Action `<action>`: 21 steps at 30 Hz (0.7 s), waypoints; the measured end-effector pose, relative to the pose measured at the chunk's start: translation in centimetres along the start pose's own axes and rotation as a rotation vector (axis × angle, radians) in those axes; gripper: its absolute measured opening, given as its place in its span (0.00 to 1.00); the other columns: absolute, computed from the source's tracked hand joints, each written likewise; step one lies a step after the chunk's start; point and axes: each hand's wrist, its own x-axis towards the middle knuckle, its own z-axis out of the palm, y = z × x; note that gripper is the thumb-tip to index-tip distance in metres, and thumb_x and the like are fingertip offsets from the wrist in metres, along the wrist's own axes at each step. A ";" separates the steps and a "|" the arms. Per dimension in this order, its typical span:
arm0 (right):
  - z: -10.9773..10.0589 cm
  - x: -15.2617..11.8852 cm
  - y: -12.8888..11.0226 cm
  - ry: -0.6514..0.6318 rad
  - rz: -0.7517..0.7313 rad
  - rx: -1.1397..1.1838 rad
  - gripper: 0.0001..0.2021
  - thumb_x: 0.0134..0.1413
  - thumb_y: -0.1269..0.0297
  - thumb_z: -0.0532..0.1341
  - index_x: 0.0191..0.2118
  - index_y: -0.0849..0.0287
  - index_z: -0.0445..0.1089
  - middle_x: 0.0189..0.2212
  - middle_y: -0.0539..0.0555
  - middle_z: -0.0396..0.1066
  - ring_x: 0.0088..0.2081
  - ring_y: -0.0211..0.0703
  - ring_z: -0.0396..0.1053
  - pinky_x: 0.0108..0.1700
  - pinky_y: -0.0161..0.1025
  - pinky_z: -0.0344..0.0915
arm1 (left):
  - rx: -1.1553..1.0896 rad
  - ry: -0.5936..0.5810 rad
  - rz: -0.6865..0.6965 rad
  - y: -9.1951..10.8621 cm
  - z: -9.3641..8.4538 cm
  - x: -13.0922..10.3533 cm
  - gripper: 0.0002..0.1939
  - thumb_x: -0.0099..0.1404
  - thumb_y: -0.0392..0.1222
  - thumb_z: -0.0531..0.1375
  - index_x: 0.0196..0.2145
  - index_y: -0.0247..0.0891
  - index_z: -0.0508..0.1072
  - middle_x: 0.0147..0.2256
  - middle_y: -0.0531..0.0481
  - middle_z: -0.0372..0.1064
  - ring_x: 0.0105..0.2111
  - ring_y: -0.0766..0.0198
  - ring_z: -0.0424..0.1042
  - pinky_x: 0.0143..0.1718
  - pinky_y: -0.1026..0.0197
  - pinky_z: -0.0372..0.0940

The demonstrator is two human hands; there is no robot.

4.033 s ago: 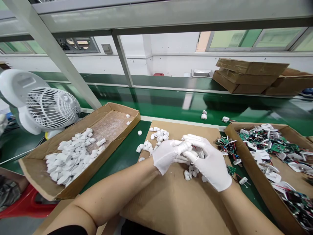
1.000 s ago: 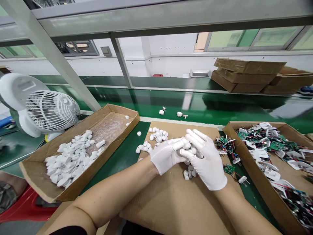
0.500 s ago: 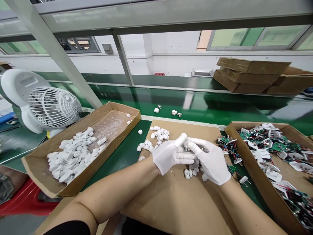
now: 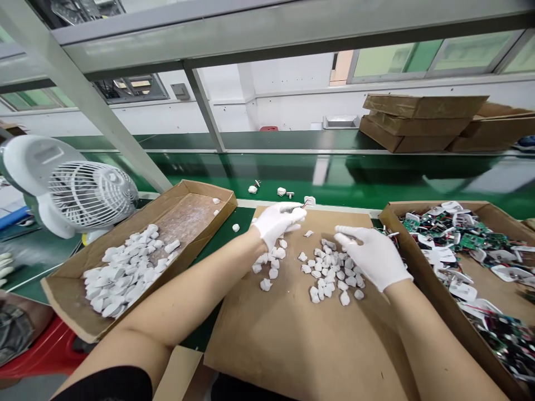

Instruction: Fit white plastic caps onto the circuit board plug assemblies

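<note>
Both of my hands wear white gloves. My left hand (image 4: 279, 220) is closed on a small white part with thin wires (image 4: 310, 201), which sticks out past its fingertips at the far edge of the cardboard sheet (image 4: 301, 334). Below that hand lies a small group of white putty-like lumps (image 4: 273, 263). My right hand (image 4: 373, 253) is open, thumb and fingers apart, at the right side of a larger pile of white lumps (image 4: 332, 270). Nothing shows between its fingers.
A cardboard tray (image 4: 196, 245) of white pieces stands at left, beside a white fan (image 4: 90, 186). Another cardboard box (image 4: 422, 284) at right holds circuit boards with wires. Two small lump-and-metal pieces (image 4: 281, 191) lie on the green surface beyond the sheet.
My hands, together before, have parted: the left went forward and left with the wired part, the right slightly right and opened. The pile of lumps between them is now uncovered.
</note>
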 end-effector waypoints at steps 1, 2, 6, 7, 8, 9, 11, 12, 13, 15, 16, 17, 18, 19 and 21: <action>0.6 0.1 0.4 -0.045 -0.038 -0.083 0.17 0.55 0.54 0.60 0.49 0.50 0.78 0.47 0.55 0.77 0.51 0.56 0.71 0.54 0.50 0.65 | 0.180 0.013 0.049 0.2 0.2 1.6 0.22 0.57 0.53 0.66 0.47 0.43 0.75 0.42 0.47 0.75 0.41 0.59 0.74 0.37 0.63 0.67; 1.2 0.2 0.8 -0.075 -0.062 -0.151 0.18 0.55 0.54 0.61 0.49 0.49 0.78 0.46 0.56 0.77 0.50 0.57 0.71 0.52 0.50 0.66 | 0.365 0.039 0.075 0.3 0.5 3.3 0.21 0.57 0.53 0.65 0.46 0.41 0.76 0.41 0.47 0.75 0.39 0.59 0.74 0.37 0.62 0.66; 2.6 0.8 1.7 -0.112 -0.074 -0.123 0.12 0.52 0.56 0.63 0.40 0.48 0.81 0.38 0.55 0.79 0.44 0.55 0.72 0.48 0.48 0.66 | 0.618 0.139 0.094 0.1 2.0 10.0 0.28 0.61 0.52 0.61 0.55 0.35 0.69 0.43 0.43 0.75 0.38 0.60 0.72 0.44 0.60 0.64; 2.6 0.9 1.9 -0.117 -0.071 -0.066 0.11 0.51 0.57 0.63 0.38 0.49 0.81 0.37 0.55 0.79 0.44 0.54 0.73 0.48 0.47 0.66 | 0.654 0.148 0.091 0.0 2.3 11.2 0.26 0.61 0.52 0.60 0.53 0.34 0.71 0.42 0.42 0.76 0.39 0.59 0.72 0.45 0.59 0.63; 2.5 1.1 1.9 -0.117 -0.065 -0.015 0.10 0.50 0.58 0.64 0.36 0.50 0.81 0.36 0.54 0.79 0.43 0.53 0.73 0.48 0.46 0.66 | 0.697 0.153 0.090 -0.1 2.5 12.2 0.23 0.62 0.51 0.59 0.50 0.35 0.73 0.42 0.42 0.76 0.40 0.58 0.72 0.46 0.58 0.62; 2.3 1.2 1.9 -0.110 -0.054 0.022 0.09 0.51 0.58 0.63 0.35 0.51 0.81 0.36 0.54 0.80 0.43 0.53 0.74 0.49 0.45 0.65 | 0.745 0.159 0.087 -0.1 2.6 13.0 0.20 0.63 0.50 0.58 0.46 0.35 0.75 0.42 0.41 0.76 0.41 0.56 0.72 0.47 0.56 0.62; 1.8 1.3 1.7 -0.078 -0.023 0.063 0.11 0.53 0.58 0.61 0.35 0.53 0.81 0.37 0.54 0.80 0.43 0.52 0.74 0.49 0.45 0.65 | 0.843 0.187 0.092 0.0 2.5 13.7 0.16 0.62 0.49 0.58 0.42 0.37 0.77 0.44 0.39 0.75 0.47 0.50 0.69 0.51 0.50 0.59; 1.6 1.3 1.5 -0.058 -0.003 0.087 0.12 0.55 0.57 0.60 0.36 0.54 0.80 0.38 0.54 0.80 0.43 0.52 0.74 0.49 0.44 0.65 | 0.887 0.207 0.100 0.1 2.4 13.6 0.16 0.62 0.49 0.58 0.43 0.37 0.77 0.47 0.39 0.73 0.50 0.47 0.67 0.53 0.47 0.57; 1.3 1.2 1.3 -0.038 0.018 0.112 0.14 0.56 0.56 0.58 0.36 0.55 0.79 0.39 0.55 0.79 0.43 0.51 0.74 0.48 0.43 0.66 | 0.925 0.222 0.115 0.2 2.3 13.4 0.17 0.62 0.49 0.58 0.44 0.39 0.77 0.49 0.38 0.72 0.53 0.44 0.65 0.55 0.45 0.55; 1.0 1.2 1.0 -0.004 0.059 0.156 0.16 0.57 0.54 0.57 0.37 0.57 0.78 0.39 0.56 0.79 0.43 0.52 0.74 0.48 0.44 0.66 | 0.979 0.213 0.147 0.4 2.2 12.1 0.17 0.62 0.51 0.57 0.44 0.41 0.77 0.50 0.40 0.72 0.55 0.43 0.63 0.56 0.44 0.53; 0.8 1.2 0.8 0.012 0.077 0.174 0.16 0.58 0.53 0.56 0.37 0.58 0.77 0.39 0.57 0.79 0.44 0.52 0.74 0.48 0.45 0.66 | 0.997 0.187 0.159 0.3 2.2 11.3 0.16 0.62 0.52 0.57 0.40 0.41 0.79 0.48 0.41 0.73 0.54 0.44 0.64 0.56 0.45 0.53; 0.8 1.1 0.7 0.026 0.091 0.191 0.17 0.57 0.53 0.56 0.37 0.59 0.77 0.39 0.58 0.79 0.44 0.53 0.74 0.48 0.46 0.66 | 1.008 0.152 0.164 0.2 2.3 10.3 0.15 0.61 0.52 0.57 0.36 0.41 0.79 0.45 0.42 0.74 0.52 0.45 0.66 0.56 0.47 0.55; 0.7 1.1 0.6 0.040 0.100 0.208 0.17 0.57 0.53 0.56 0.37 0.59 0.77 0.40 0.58 0.78 0.44 0.54 0.74 0.49 0.47 0.65 | 1.017 0.110 0.160 -0.1 2.4 9.3 0.14 0.60 0.52 0.58 0.31 0.41 0.80 0.42 0.42 0.76 0.49 0.46 0.68 0.54 0.49 0.57; 0.6 1.1 0.6 0.051 0.104 0.227 0.17 0.57 0.53 0.57 0.37 0.59 0.77 0.40 0.59 0.78 0.45 0.55 0.74 0.50 0.48 0.65 | 1.021 0.070 0.151 -0.4 2.5 8.3 0.13 0.58 0.51 0.60 0.28 0.41 0.79 0.38 0.43 0.76 0.46 0.47 0.70 0.52 0.50 0.59; 0.5 1.0 0.5 0.064 0.098 0.272 0.16 0.57 0.53 0.58 0.37 0.59 0.77 0.41 0.58 0.78 0.48 0.55 0.73 0.52 0.48 0.64 | 1.017 -0.005 0.120 -1.0 2.6 6.4 0.09 0.54 0.48 0.64 0.23 0.41 0.79 0.30 0.44 0.76 0.39 0.49 0.73 0.48 0.51 0.63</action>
